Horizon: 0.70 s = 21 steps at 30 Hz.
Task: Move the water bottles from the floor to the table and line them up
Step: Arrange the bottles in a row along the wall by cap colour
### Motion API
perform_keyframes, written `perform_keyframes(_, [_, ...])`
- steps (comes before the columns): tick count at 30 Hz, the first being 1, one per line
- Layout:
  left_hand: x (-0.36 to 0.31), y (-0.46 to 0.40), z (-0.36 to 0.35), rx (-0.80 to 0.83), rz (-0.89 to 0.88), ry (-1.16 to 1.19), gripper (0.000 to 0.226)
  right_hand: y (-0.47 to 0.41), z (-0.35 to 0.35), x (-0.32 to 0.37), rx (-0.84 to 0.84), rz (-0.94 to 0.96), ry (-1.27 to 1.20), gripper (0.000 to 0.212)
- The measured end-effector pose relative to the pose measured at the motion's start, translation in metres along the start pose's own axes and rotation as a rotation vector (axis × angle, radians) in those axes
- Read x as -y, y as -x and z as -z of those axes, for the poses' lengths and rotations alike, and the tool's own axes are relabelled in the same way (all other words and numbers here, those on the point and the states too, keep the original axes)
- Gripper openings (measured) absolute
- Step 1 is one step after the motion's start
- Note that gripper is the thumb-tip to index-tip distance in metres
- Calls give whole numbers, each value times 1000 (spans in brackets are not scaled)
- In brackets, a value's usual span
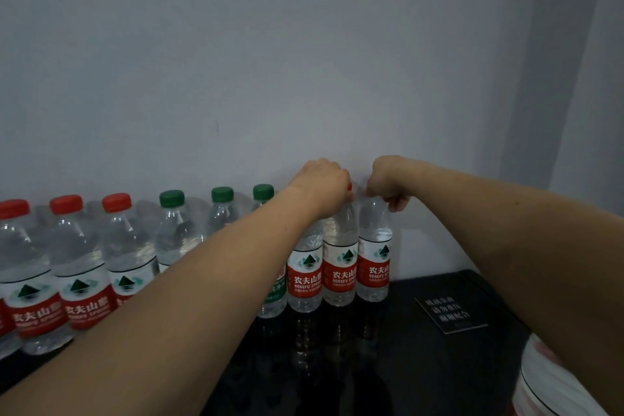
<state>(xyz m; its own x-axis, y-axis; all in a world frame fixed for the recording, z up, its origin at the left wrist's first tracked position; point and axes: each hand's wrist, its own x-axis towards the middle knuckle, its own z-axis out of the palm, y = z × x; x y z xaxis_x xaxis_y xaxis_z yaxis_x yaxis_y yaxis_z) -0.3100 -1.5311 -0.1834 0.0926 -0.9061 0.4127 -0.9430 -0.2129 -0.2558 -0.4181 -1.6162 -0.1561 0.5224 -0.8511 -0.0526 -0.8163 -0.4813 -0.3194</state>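
A row of clear water bottles stands on a dark glossy table (422, 355) against the wall. Three on the left have red caps (66, 204), three in the middle green caps (172, 198). At the right end stand three red-labelled bottles. My left hand (324, 182) grips the top of the second bottle from the right (340, 267), whose red cap peeks out beside my fingers. My right hand (388, 186) grips the top of the rightmost bottle (374, 267), hiding its cap. Both bottles stand upright on the table.
A small black sign with pale lettering (450, 312) lies flat on the table to the right of the row. A white and red object (547, 382) shows at the bottom right corner. The grey wall (304, 61) runs right behind the bottles.
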Motion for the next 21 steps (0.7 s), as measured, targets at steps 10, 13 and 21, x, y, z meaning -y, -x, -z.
perform_keyframes(10, [-2, 5, 3, 13, 8, -2, 39, 6, -1, 1, -20, -2, 25, 28])
perform_keyframes(13, [-3, 8, 3, 6, 11, -25, 39, 7, 2, 2, 34, -29, 6, 31])
perform_keyframes(21, [-22, 49, 27, -196, 117, 88, 37, 51, 36, -15, 87, -9, 11, 46])
